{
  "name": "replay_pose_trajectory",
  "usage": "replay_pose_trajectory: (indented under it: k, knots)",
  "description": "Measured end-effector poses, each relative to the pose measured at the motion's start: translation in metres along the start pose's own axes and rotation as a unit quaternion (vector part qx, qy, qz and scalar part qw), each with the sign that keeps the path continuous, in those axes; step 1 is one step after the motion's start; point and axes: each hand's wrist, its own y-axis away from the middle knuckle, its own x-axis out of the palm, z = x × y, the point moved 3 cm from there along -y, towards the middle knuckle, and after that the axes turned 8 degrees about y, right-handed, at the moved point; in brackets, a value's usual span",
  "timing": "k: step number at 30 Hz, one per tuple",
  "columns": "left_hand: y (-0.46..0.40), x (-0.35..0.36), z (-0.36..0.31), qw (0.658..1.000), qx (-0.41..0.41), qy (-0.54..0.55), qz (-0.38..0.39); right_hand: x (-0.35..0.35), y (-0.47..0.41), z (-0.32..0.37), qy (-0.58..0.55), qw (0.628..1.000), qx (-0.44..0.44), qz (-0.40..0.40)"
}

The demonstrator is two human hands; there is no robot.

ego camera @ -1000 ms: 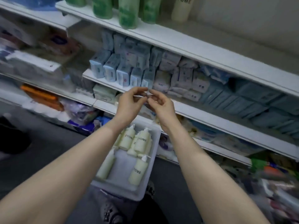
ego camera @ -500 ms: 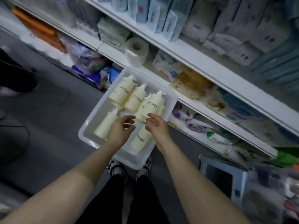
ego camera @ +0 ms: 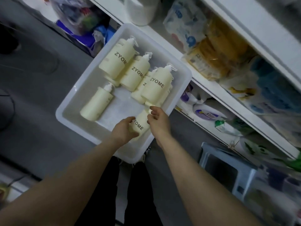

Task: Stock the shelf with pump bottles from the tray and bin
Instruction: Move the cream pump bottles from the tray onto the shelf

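Note:
A white plastic tray (ego camera: 68,110) lies on the grey floor in front of the shelving and holds several cream pump bottles marked ZYOME. One bottle (ego camera: 96,103) lies alone on the tray's left. Others, among them the bottle (ego camera: 156,85) stacked on top, are piled at the far end. My left hand (ego camera: 123,130) grips the base end of the nearest bottle (ego camera: 140,124) at the tray's near right corner. My right hand (ego camera: 158,122) curls its fingers round that bottle's pump end, which it hides.
The low shelves (ego camera: 211,88) run along the right, packed with bagged goods, and a paper roll (ego camera: 141,8) stands just beyond the tray. A pale blue stool (ego camera: 228,173) stands at the lower right. My legs and shoes are beneath the tray's near edge.
My view has dropped from the upper shelves to the tray. Both hands came down from shelf height into the tray and closed on the nearest bottle.

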Motion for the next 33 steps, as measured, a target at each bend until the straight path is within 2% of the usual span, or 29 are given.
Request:
replay_pose_trajectory:
  k: [6, 13, 20, 22, 27, 30, 33]
  knots:
    - [-0.022, 0.016, -0.004, 0.998, -0.002, -0.042, 0.039, 0.008, -0.008, 0.006, 0.074, 0.997, -0.023, -0.001]
    - [-0.016, 0.006, -0.007, 0.993, -0.002, -0.109, 0.034, 0.006, -0.006, 0.007, 0.106, 0.994, -0.040, -0.001]
    - [0.013, -0.023, -0.004, 0.996, -0.074, -0.024, 0.048, -0.002, 0.012, 0.023, 0.157, 0.986, -0.044, 0.029]
    - [0.025, -0.036, -0.011, 0.997, -0.066, 0.002, 0.044, -0.005, 0.023, 0.031, 0.129, 0.990, -0.029, 0.046]
    - [0.064, -0.067, -0.039, 0.997, -0.020, 0.065, 0.045, -0.002, 0.054, 0.056, -0.035, 0.995, 0.019, 0.094]
    - [0.089, -0.084, -0.057, 0.994, 0.016, 0.096, 0.043, -0.008, 0.075, 0.076, -0.109, 0.988, 0.013, 0.111]
    - [0.112, -0.100, -0.073, 0.990, 0.047, 0.123, 0.045, -0.018, 0.097, 0.098, -0.128, 0.985, -0.010, 0.119]
